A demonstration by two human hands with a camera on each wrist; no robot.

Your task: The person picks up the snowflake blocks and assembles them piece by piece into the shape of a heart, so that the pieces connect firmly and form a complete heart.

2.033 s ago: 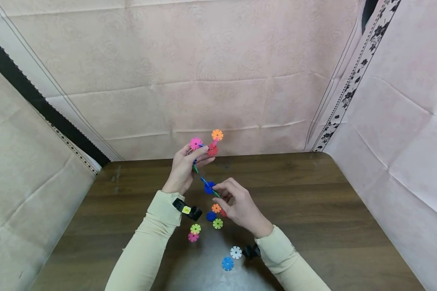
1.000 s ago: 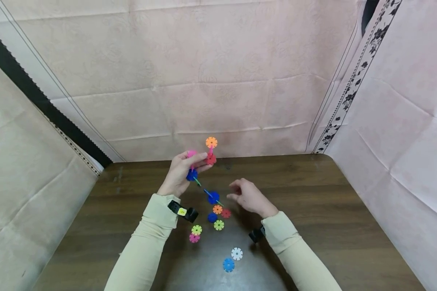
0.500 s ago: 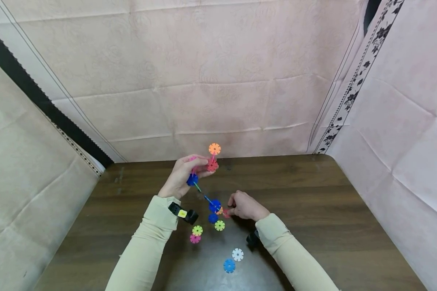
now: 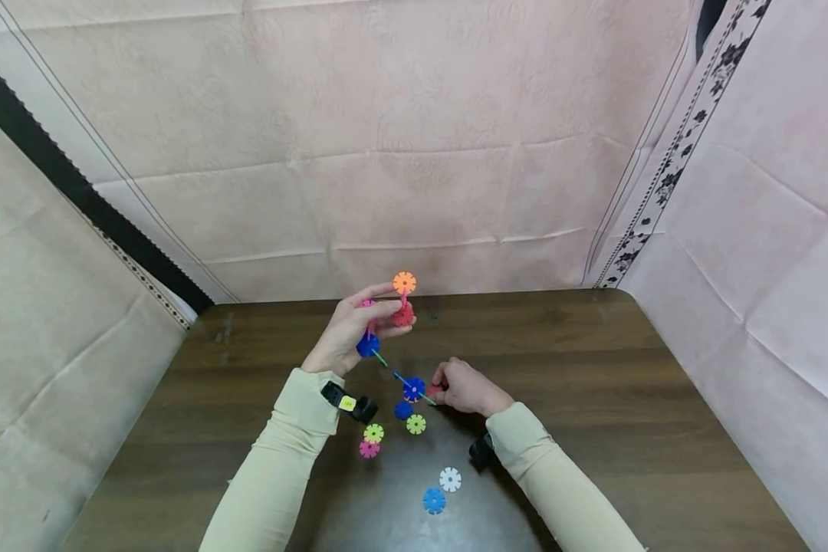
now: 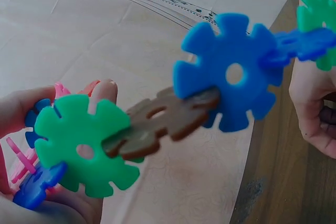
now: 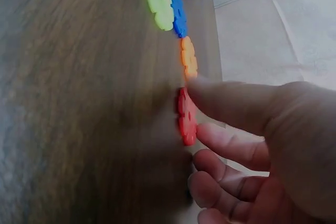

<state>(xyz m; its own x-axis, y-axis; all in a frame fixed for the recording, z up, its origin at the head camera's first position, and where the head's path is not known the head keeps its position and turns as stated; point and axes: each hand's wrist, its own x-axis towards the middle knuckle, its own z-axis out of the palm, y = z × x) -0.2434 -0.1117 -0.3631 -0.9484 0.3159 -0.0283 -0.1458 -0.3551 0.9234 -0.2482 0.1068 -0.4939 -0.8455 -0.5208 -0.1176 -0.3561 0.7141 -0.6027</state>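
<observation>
My left hand (image 4: 355,330) holds a chain of notched snowflake discs above the table. An orange disc (image 4: 404,282) tops the chain, with a red one below it at the fingertips. From the hand, the chain slants down toward the right through a green disc (image 5: 86,145), a brown disc (image 5: 163,121) and a blue disc (image 5: 231,72) to a darker blue and a green end piece. My right hand (image 4: 471,389) pinches a loose red disc (image 6: 186,116) by its edges, thumb and index finger on it, low at the table. The other fingers are curled.
Loose discs lie on the wooden table (image 4: 559,368): orange (image 6: 189,56), dark blue (image 4: 403,410), two yellow-green, pink (image 4: 369,448), white (image 4: 450,480) and light blue (image 4: 434,501). Pale cloth (image 4: 414,153) hangs behind and at both sides.
My right hand has let go of the chain's green end, drawn away right, then come down and taken the red disc. The left hand has lowered slightly with the chain.
</observation>
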